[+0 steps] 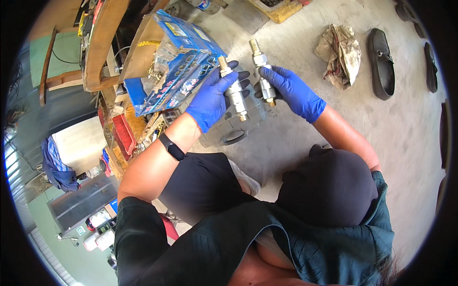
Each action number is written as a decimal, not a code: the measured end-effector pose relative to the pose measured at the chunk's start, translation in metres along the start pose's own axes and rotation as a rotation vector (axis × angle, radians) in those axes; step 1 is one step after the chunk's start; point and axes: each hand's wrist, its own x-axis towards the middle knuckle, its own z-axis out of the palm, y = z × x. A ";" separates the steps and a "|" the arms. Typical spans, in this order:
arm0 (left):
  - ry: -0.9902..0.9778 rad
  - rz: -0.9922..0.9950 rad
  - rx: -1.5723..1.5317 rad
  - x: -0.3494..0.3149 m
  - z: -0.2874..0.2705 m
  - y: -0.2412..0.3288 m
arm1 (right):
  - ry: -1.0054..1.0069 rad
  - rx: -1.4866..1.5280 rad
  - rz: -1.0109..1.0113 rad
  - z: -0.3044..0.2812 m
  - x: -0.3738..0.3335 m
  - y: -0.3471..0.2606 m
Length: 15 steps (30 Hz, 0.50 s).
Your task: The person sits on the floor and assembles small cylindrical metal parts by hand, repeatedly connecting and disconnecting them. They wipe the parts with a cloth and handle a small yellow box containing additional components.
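In blue gloves, both of my hands are raised side by side above the floor. My left hand [213,97] is closed around a silver metal fitting [236,95], a stepped cylinder with a brass-coloured top end. A similar metal fitting [267,86], with hex sections and a threaded brass-coloured tip, is gripped by my right hand [291,90]. The two fittings stand nearly upright in the picture, a short gap apart. Below them lies a clear plastic case [234,137] with a dark oval handle, partly hidden by my hands.
An open blue printed cardboard box [186,71] stands at the left, beside wooden furniture [98,52] and a red tray [124,133]. On the concrete floor to the right lie a stained rag [342,57] and black loafers [381,66]. A yellowish tray [281,12] is at the far edge.
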 end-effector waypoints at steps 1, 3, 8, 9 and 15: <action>0.022 0.041 0.017 0.000 0.001 -0.001 | -0.063 0.020 -0.004 0.007 -0.002 -0.007; 0.046 0.103 0.038 -0.003 0.003 -0.002 | -0.024 -0.081 -0.090 0.020 -0.007 -0.013; 0.127 0.180 0.050 -0.026 0.030 0.012 | -0.034 -0.291 -0.110 0.033 -0.012 -0.033; 0.136 0.179 -0.011 -0.029 0.034 0.015 | -0.042 -0.304 -0.108 0.037 -0.012 -0.039; 0.102 0.456 -0.011 -0.038 0.041 0.033 | -0.058 -0.291 -0.117 0.067 -0.011 -0.088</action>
